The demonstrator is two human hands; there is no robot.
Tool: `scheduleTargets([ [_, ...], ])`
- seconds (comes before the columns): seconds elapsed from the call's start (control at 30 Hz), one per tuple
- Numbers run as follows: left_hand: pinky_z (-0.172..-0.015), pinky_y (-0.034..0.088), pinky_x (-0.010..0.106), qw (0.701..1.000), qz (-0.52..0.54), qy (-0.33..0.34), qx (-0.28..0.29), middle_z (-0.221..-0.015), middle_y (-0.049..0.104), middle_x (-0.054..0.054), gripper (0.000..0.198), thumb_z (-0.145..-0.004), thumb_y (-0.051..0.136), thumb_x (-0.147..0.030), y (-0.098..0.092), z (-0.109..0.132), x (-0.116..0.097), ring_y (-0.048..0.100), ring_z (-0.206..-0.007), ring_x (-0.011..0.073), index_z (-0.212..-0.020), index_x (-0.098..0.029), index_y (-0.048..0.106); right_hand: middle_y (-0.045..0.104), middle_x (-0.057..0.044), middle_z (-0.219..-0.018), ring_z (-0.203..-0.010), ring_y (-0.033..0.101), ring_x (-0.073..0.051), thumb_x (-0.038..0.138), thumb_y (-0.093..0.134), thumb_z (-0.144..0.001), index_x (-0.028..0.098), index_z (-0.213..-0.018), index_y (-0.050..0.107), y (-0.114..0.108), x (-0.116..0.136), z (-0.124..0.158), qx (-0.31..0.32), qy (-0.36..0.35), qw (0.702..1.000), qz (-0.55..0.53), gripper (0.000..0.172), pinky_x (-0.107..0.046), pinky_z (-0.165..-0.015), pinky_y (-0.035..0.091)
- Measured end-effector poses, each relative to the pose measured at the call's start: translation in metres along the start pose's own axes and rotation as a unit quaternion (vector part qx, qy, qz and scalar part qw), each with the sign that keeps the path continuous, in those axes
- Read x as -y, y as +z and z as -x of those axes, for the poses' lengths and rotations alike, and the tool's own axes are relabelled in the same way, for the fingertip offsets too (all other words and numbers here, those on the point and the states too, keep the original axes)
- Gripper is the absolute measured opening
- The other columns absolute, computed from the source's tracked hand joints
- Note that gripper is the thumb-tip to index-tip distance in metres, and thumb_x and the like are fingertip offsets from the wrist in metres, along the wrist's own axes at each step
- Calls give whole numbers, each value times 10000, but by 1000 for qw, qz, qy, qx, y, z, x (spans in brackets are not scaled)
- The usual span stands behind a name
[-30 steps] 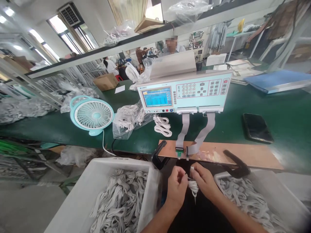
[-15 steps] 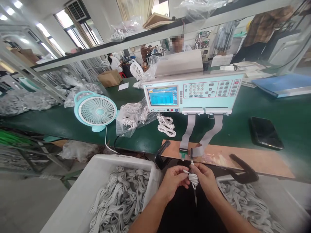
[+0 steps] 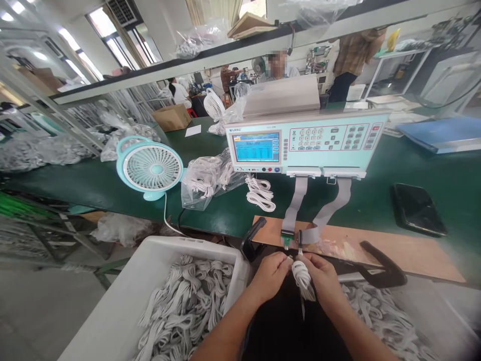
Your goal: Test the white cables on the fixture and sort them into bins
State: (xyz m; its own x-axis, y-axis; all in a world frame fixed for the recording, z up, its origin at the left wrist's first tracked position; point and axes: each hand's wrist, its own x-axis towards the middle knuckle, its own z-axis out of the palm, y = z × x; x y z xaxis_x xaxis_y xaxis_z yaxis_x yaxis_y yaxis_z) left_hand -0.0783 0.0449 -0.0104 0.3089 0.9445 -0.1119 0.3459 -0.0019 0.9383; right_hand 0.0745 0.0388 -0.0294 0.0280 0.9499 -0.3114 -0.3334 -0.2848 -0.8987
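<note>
My left hand (image 3: 271,275) and my right hand (image 3: 322,274) pinch the two ends of a coiled white cable (image 3: 302,279) just below the connectors (image 3: 293,240) at the front edge of a brown board (image 3: 383,245). The coil hangs between my hands. Two grey ribbon cables (image 3: 296,200) run from those connectors up to a pale green tester (image 3: 306,143) with a lit screen and a keypad.
A white bin (image 3: 128,306) of coiled white cables is at my left, another bin (image 3: 387,321) at my right. On the green bench stand a small teal fan (image 3: 150,168), a bag of cables (image 3: 206,180), a loose coil (image 3: 260,193) and a black phone (image 3: 419,208). People work beyond the tester.
My hands have risen with the cable from my lap towards the connectors on the board's edge. The camera has shifted slightly to the left.
</note>
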Motion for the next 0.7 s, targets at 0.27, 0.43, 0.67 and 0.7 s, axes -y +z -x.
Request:
scheduleTargets([
  [0.27,-628,391,236,993,67,0,-102,-644,533,-2,326,-860,470,-325,8,-10,11,505,-661,132,-603,-154,572,601,-14,-567,-541,497,-126,425,897,-492,155,-651,714,8,0,-3,-27,51,993,-106,363,-200,-515,419],
  [0.43,-622,386,250,979,122,-35,-161,-586,564,5,329,-826,513,-349,19,-10,7,509,-619,138,-588,-147,616,617,-26,-596,-552,513,-130,454,887,-507,147,-679,726,4,0,-1,-21,44,996,-81,387,-199,-504,417],
  [0.67,-607,410,265,963,156,-68,-209,-590,599,24,354,-822,543,-401,34,-12,7,533,-606,149,-616,-132,645,648,-65,-627,-582,592,-219,437,849,-523,155,-677,715,5,-1,-3,-34,21,998,-46,348,-302,-543,472],
  [0.7,-601,408,268,967,138,-74,-202,-576,590,23,357,-820,550,-397,31,-9,4,528,-597,148,-595,-133,636,653,-74,-633,-580,594,-226,438,845,-509,158,-669,711,4,0,-2,-49,20,998,-36,349,-314,-543,471],
])
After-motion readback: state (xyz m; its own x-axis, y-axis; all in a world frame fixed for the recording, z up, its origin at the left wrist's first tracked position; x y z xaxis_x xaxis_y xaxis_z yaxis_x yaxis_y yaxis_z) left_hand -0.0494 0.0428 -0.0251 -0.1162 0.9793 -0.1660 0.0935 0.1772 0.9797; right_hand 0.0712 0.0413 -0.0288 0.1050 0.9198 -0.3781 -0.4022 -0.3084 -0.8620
